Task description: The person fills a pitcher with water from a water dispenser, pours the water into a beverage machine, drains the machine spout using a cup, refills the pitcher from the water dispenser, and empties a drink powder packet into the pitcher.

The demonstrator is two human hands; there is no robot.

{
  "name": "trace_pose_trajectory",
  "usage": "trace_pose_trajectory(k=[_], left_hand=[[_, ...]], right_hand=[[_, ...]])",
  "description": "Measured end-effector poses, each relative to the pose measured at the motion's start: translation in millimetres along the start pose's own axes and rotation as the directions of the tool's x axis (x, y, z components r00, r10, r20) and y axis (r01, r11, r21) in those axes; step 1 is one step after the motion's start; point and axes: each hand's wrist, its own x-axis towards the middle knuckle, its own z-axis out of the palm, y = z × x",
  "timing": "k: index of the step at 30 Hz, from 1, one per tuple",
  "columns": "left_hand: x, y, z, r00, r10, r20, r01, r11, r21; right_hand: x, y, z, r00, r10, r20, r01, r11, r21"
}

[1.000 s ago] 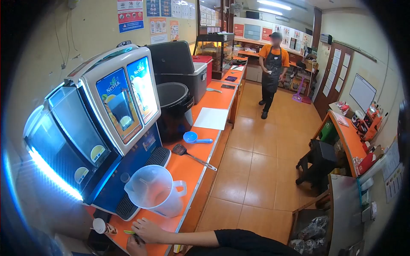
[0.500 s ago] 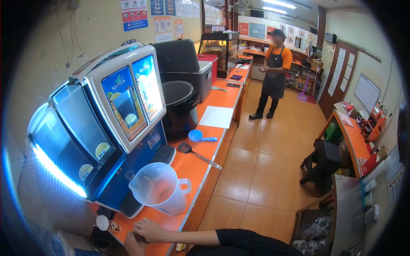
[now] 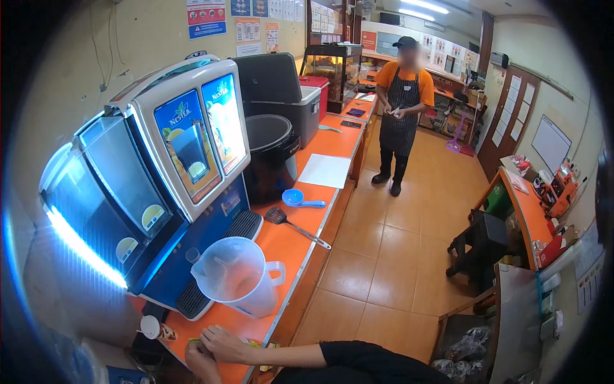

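My left hand point(image 3: 201, 362) and my right hand point(image 3: 224, 346) are close together over the near end of the orange counter point(image 3: 182, 331). Their fingers are closed around something small, mostly hidden, with a sliver of green and yellow showing. Another green-and-yellow item point(image 3: 254, 344) lies by my right wrist, partly covered. Just beyond my hands stands a large translucent measuring pitcher point(image 3: 240, 278), upright with its handle toward the aisle. To the left of my hands is a lidded paper cup point(image 3: 153, 328).
A lit drink dispenser point(image 3: 185, 141) stands along the wall. Farther along the counter are a slotted spatula point(image 3: 288, 223), a blue scoop point(image 3: 300, 199), white paper point(image 3: 325, 171), a black pot point(image 3: 265, 144) and a grey cooler point(image 3: 309, 112). A co-worker point(image 3: 401, 112) stands in the aisle; a black stool point(image 3: 481, 240) is at right.
The co-worker has come closer along the aisle, hands held together in front. My hands stay together, shifting slightly, and a bit more green shows at my fingers.
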Motion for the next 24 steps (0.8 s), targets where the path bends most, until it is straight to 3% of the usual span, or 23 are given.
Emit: trace_pose_trajectory(k=[3, 7, 10, 19, 21, 22, 24], left_hand=[[0, 20, -11, 0.995, 0.077, -0.064, -0.074, 0.996, 0.052], [3, 8, -5, 0.996, 0.086, -0.028, -0.084, 0.995, 0.056], [2, 13, -5, 0.997, 0.009, -0.082, -0.006, 0.999, 0.039], [7, -1, -6, 0.989, -0.125, -0.079, 0.134, 0.984, 0.119], [6, -11, -3, 0.994, 0.013, -0.113, -0.003, 0.996, 0.087], [5, -15, -4, 0.993, 0.010, -0.114, 0.000, 0.996, 0.087], [5, -23, -10, 0.991, 0.132, -0.017, -0.133, 0.991, -0.013]], right_hand=[[4, 5, -8, 1.000, 0.019, -0.019, -0.020, 1.000, -0.024], [3, 6, -3, 0.999, -0.025, -0.039, 0.024, 1.000, -0.015], [3, 3, -10, 0.999, 0.005, 0.050, -0.005, 1.000, -0.005], [3, 5, -16, 0.999, 0.025, -0.039, -0.023, 0.998, 0.053], [5, 6, -24, 0.997, 0.080, 0.020, -0.082, 0.994, 0.073], [6, 8, -31, 0.997, 0.079, 0.022, -0.080, 0.994, 0.074], [10, 11, -42, 0.977, 0.136, 0.163, -0.156, 0.981, 0.118]])
